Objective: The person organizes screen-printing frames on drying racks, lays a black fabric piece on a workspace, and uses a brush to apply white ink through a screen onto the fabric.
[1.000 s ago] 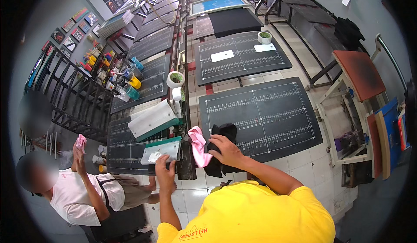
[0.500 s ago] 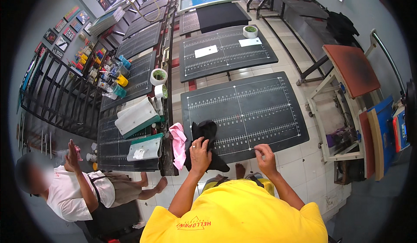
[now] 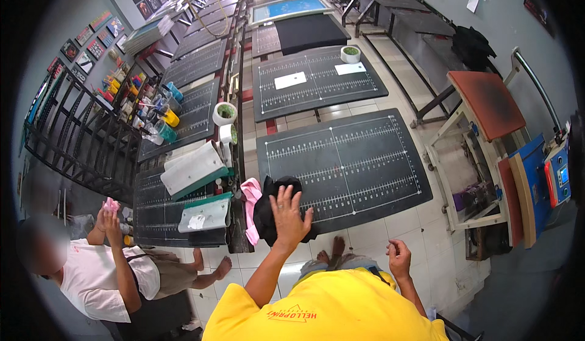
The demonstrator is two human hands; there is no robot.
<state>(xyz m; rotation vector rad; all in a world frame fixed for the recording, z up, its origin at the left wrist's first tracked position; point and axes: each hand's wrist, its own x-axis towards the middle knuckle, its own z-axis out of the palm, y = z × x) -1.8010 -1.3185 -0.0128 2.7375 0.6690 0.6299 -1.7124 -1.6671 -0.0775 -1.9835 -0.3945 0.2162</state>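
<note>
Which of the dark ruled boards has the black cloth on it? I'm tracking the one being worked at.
The nearest board, right in front of the person: the black cloth lies on its near left corner under the left hand. The next board carries only white papers and a cup.

left hand is off the small board at the left now and lies flat, fingers spread, on the black cloth at the counter edge. right hand has left that cloth and hangs loosely curled, below the counter, over the floor tiles.
</note>
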